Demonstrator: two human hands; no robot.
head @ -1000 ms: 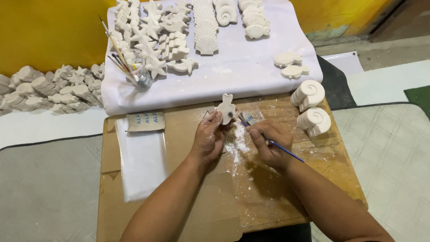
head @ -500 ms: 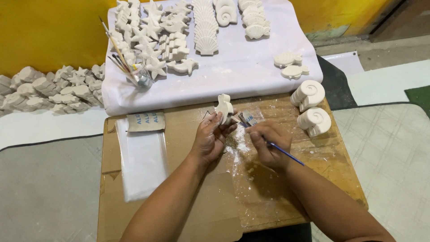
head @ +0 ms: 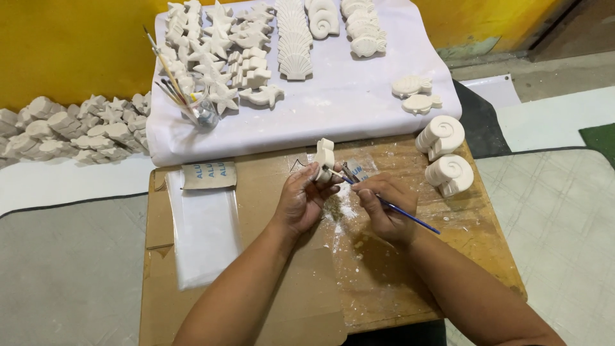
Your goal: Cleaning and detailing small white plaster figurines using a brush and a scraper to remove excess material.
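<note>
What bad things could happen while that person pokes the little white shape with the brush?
1. The left hand pinches the small white figure only at its lower end, above the board, so it might slip and chip.
2. The right hand works the thin blue brush tip right at the figure; pressing hard could perhaps snap off a thin part.
3. The two spiral shell pieces stand near the right forearm, so a stray elbow could knock them over.

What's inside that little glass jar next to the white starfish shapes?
The glass jar holds a bunch of paintbrushes, handles sticking up and leaning left. Their tips sit down in the jar and are too small to make out, and whether any water is in it cannot be told.
</note>
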